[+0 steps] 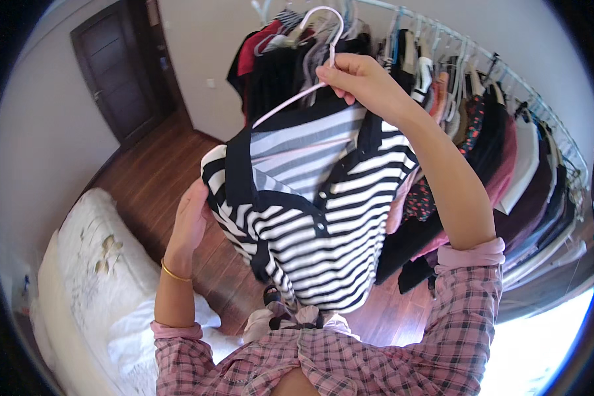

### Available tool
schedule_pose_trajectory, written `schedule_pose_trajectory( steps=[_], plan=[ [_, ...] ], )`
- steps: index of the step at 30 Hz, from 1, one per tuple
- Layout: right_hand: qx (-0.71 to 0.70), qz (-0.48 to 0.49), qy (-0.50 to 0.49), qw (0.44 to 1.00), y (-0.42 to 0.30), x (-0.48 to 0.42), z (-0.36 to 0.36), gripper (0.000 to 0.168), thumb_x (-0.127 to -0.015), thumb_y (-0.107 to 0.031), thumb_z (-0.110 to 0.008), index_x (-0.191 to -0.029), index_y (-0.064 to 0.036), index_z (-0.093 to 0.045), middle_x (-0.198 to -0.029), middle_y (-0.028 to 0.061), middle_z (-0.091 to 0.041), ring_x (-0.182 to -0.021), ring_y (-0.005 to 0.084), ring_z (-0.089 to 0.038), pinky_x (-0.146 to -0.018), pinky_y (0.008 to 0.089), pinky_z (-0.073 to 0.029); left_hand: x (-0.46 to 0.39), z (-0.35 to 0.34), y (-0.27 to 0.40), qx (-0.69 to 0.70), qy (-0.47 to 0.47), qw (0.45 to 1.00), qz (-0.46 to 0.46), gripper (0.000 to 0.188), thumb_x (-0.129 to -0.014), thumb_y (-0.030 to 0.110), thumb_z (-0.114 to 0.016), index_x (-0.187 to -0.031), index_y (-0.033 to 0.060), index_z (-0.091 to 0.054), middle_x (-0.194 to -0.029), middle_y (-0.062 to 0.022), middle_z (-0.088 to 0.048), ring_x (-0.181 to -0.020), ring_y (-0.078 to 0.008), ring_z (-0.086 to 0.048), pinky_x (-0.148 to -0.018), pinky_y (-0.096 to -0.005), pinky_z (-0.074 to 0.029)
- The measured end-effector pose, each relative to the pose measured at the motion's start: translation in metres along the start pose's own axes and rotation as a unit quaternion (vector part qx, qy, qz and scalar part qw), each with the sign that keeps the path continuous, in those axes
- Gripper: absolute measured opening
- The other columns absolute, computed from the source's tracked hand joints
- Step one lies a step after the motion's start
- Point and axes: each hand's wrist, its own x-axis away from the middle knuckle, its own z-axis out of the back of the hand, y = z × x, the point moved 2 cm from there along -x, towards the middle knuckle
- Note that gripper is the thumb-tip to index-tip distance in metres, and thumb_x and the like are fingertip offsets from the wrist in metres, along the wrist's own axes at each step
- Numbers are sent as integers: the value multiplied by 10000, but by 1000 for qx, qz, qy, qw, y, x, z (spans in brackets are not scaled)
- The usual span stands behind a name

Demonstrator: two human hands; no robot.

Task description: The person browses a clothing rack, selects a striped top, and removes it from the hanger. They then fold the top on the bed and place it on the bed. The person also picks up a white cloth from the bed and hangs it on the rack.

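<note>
A black-and-white striped collared shirt [321, 247] hangs on a pale pink hanger [289, 102] in front of me. My right hand [359, 81] grips the hanger at the base of its hook, above the shirt's neck opening. The hook points up. At the shirt's shoulder on the left side is my left hand [190, 215], upright, its fingertips against the striped fabric; whether the fingers pinch the cloth cannot be seen. Two buttons show on the dark placket. The hanger's far arm is mostly hidden inside the shirt.
Behind the shirt, a curved-looking clothes rail [480, 49] holds many garments on hangers, running along the wall to the right. A bed with pale floral bedding [96, 277] stands at the lower left. A dark door [116, 69] is at the upper left, beyond the wooden floor [151, 173].
</note>
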Motion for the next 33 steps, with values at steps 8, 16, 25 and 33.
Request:
schedule_pose_trajectory(
  steps=[8,16,25,33],
  plan=[
    [-29,107,-72,991,-28,-54,-84,280,-909,-319,-609,-817,-55,-623,-611,-62,-439,-559,33,-373,-514,196,-279,40,71,87,-288,231,906,-207,129,-941,119,-547,-869,24,-599,-807,50,-571,-754,-20,-487,-700,-175,-406],
    [-123,90,-126,980,-56,-92,-131,280,-916,-314,-600,-825,-51,-630,-595,-72,-415,-551,27,-348,-529,194,-261,54,91,155,-443,265,814,-267,130,-905,115,-596,-979,9,-614,-843,13,-579,-773,-59,-512,-708,-198,-415],
    [-123,132,-85,980,-98,-123,-182,323,-892,-344,-617,-788,-39,-628,-597,-10,-508,-558,65,-462,-514,232,-369,30,63,188,-817,290,402,-296,270,-799,246,-659,-1002,67,-657,-877,-95,-564,-829,-285,-558,-722,-382,-456],
    [14,186,-95,978,-88,-147,-215,306,-838,-308,-651,-762,-12,-645,-667,106,-630,-567,155,-579,-567,330,-447,-26,74,209,-593,245,734,-223,279,-814,168,-618,-1078,78,-621,-779,-76,-656,-698,-180,-624,-653,-288,-498]
  ],
)
